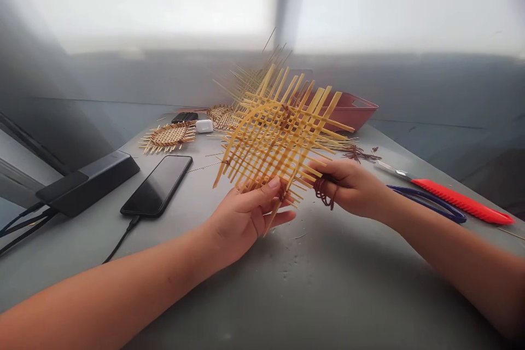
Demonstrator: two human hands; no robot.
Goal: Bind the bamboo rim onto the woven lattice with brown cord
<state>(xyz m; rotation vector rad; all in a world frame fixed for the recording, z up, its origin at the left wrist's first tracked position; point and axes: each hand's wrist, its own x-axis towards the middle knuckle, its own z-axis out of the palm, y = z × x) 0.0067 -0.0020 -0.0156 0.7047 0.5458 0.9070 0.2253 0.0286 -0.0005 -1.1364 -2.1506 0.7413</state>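
A woven bamboo panel (266, 145) of flat yellow strips is held up above the table, its strip ends sticking out all round. A curved bamboo strip arches across its upper left side, with dark brown ties at a few spots. My left hand (250, 210) grips the panel's lower edge, thumb on the near face and fingers behind. At the panel's lower right, my right hand (355, 186) is closed, its fingertips partly hidden. From it hangs a looped bundle of brown cord (326, 192); whether that hand also touches the panel, I cannot tell.
On the grey table (328, 290) lie a phone (158, 186), a black box with cables (98, 180), a white earbud case (204, 126) and a round woven piece (168, 136). To the right are a red-handled knife (463, 200) and blue-handled tool (429, 202). A pink basket (355, 112) stands behind.
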